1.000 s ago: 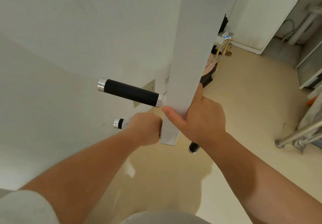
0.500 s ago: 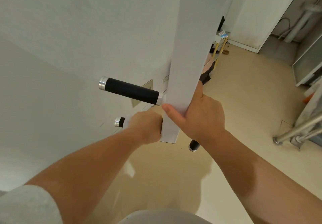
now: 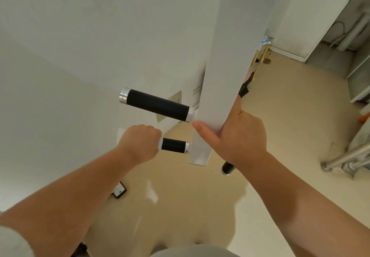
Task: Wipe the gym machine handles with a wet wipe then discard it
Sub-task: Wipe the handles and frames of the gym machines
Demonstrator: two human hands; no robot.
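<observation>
your left hand [image 3: 140, 143] is a fist around the outer end of the lower left handle [image 3: 173, 145]. its fingers are curled tight on the bar with the wet wipe [image 3: 160, 144] trapped under them, and only a white edge of the wipe shows at the inner side of the fist. the inner stretch of black grip is bare up to the metal collar at the white post [image 3: 218, 66]. your right hand [image 3: 238, 134] clasps that post, thumb laid across its front face, the other fingers wrapped out of sight behind it.

from this, you look to be partway through wiping the lower left handle. to do it well, wrap the wipe all the way round the bar so the underside gets cleaned too. twist your wrist as you slide so no strip is missed. cover the full length, from end cap to collar. grip firmly enough to wet the surface, but not so hard that the wipe bunches or tears. let the right hand take the push so the post stays steady.

the upper left handle [image 3: 156, 106] sits just above, uncovered, and the tip of a right-side handle [image 3: 227, 168] pokes out below your right wrist. whether those are already clean cannot be told. no bin is in view.
</observation>
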